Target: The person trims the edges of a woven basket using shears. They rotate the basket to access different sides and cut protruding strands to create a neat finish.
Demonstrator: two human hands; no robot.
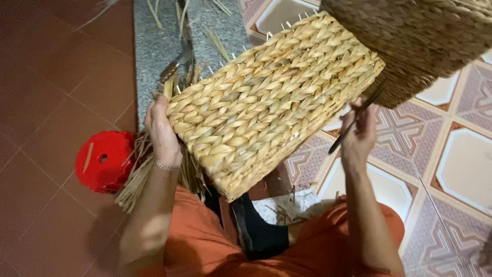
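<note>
Your left hand [163, 134] grips the lower-left end of a rectangular woven basket [271, 100], fingers wrapped round its edge and closed on it, with a thin bracelet at the wrist. The basket fills the middle of the frame, tilted so that its braided straw-coloured side faces you; its inside is turned away, so you cannot tell what, if anything, it holds. Short pale stubs stick out along its upper-left edge. Your right hand [359, 134] sits at the basket's right end, fingers closed around a dark pair of scissors [354, 119] whose blades point down and to the left. A second woven basket [425, 41] hangs into the upper right corner, touching or just behind the first. At the left, below the basket, a bundle of loose dry straw [138, 177] lies against your orange-clad lap, and a red plastic stool [105, 160] stands on the reddish tile floor [46, 92]. Patterned tiles [451, 164] cover the right.
</note>
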